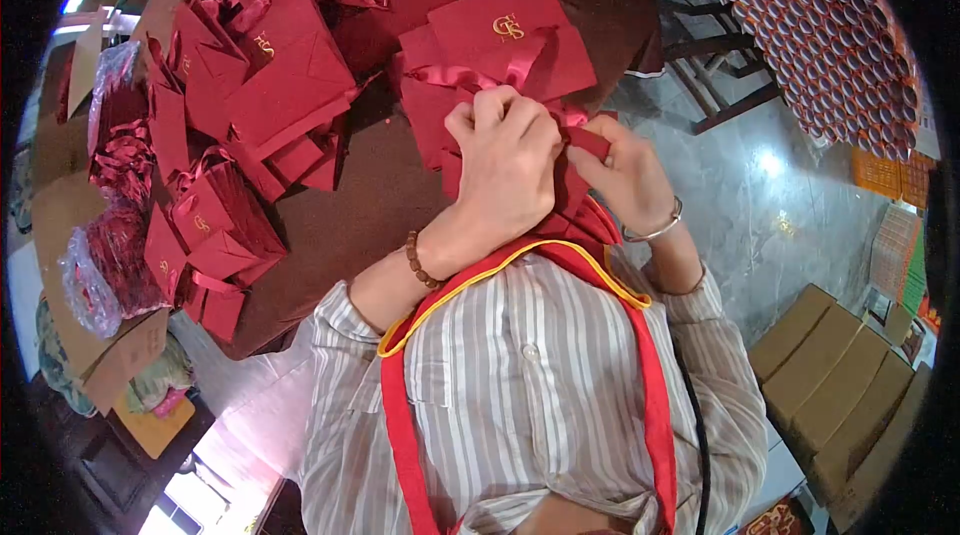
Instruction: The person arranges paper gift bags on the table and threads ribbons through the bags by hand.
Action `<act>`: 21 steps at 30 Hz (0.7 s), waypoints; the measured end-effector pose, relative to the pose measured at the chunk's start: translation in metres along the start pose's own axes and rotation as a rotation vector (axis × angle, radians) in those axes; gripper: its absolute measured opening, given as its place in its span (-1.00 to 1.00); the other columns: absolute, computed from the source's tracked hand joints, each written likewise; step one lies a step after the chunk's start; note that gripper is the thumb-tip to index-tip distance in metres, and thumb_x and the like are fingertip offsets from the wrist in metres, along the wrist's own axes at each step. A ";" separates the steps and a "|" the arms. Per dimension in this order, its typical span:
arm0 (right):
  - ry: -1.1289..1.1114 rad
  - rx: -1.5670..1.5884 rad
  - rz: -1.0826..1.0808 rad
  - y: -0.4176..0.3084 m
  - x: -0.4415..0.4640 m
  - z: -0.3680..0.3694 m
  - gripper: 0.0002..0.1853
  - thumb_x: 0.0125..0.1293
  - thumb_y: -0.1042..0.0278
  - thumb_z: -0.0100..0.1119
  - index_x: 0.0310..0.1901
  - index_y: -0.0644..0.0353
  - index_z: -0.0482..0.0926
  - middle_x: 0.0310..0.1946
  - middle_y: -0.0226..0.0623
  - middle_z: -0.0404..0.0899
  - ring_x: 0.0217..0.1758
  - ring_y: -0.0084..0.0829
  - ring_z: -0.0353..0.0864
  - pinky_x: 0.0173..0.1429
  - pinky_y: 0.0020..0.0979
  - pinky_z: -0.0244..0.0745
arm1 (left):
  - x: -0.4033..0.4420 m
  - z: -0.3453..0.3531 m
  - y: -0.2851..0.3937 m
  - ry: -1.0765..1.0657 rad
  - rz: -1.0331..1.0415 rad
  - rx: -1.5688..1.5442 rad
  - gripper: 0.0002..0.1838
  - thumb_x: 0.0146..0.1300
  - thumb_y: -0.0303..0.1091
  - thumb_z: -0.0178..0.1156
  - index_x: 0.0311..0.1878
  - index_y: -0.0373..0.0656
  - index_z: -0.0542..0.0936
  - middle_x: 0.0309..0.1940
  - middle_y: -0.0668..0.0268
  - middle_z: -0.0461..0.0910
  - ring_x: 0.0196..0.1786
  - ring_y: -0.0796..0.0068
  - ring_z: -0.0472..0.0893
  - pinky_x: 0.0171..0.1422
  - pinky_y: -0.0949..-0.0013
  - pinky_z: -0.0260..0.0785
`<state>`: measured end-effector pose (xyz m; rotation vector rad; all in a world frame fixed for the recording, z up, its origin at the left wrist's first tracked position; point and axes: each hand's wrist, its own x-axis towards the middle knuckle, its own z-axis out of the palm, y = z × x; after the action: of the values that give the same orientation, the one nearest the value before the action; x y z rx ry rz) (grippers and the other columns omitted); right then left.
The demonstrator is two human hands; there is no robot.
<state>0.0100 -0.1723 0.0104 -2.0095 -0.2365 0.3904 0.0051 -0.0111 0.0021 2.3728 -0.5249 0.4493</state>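
Close to my chest, at the near edge of the round brown table, both hands work on a red paper piece. My left hand wears a beaded bracelet, has its fingers curled down over the red paper, and hides what its fingertips hold. On the other side my right hand, with a metal bangle, pinches the small red flap between thumb and fingers. Just beyond them lie red bags with a gold monogram and a shiny red ribbon.
Piles of red bags cover the table's left side, with plastic-wrapped red bundles beside them. A dark stool stands at the upper right, near a large stack of round tubes. Cardboard boxes sit at the lower right.
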 end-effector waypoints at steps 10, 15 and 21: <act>-0.030 -0.076 -0.009 0.000 -0.001 -0.007 -0.74 0.20 0.44 0.08 -0.08 0.35 0.48 -0.43 -0.37 0.55 -0.38 -0.74 0.42 -0.34 -0.62 0.34 | 0.002 -0.005 -0.008 -0.131 0.006 -0.064 -0.86 -0.11 -0.50 0.21 -0.43 -0.12 0.48 -0.31 0.39 0.45 -0.07 0.28 0.34 0.00 0.17 0.00; -0.074 0.007 0.024 0.008 0.000 -0.007 -0.73 0.21 0.46 0.07 -0.06 0.35 0.48 -0.40 -0.41 0.55 -0.37 -0.75 0.43 -0.33 -0.65 0.34 | 0.000 -0.001 -0.006 -0.090 -0.037 -0.086 -0.87 -0.09 -0.48 0.22 -0.44 -0.12 0.49 -0.33 0.39 0.46 -0.07 0.28 0.34 0.01 0.18 0.00; -0.014 0.193 -0.023 0.023 0.002 0.000 -0.73 0.14 0.37 0.12 -0.14 0.32 0.51 -0.68 -0.28 0.36 -0.63 -0.66 0.28 -0.55 -0.49 0.18 | -0.006 0.004 -0.004 -0.003 -0.070 -0.083 -0.90 -0.07 -0.45 0.23 -0.46 -0.11 0.50 -0.32 0.39 0.48 -0.06 0.29 0.34 0.03 0.19 0.00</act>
<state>0.0118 -0.1825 -0.0105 -1.8140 -0.2223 0.3974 0.0024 -0.0092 -0.0056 2.3046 -0.4519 0.3848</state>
